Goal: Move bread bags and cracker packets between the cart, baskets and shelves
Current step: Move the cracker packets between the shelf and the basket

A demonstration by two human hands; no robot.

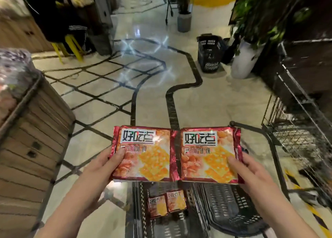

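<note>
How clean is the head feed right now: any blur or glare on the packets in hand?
Head view: the packets are sharp at centre, print readable, small glints on the foil edges. Head view, sides: the shelf at left and cart at right smear with blur and bend from the wide lens. Head view, far: lights glare on the floor.

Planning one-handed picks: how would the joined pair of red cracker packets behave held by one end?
The cracker packets would probably fold at the crimped middle seam, the free half drooping. Likely light: the left hand and right hand hold them by the edges alone. Their glossy surface may slip.
</note>
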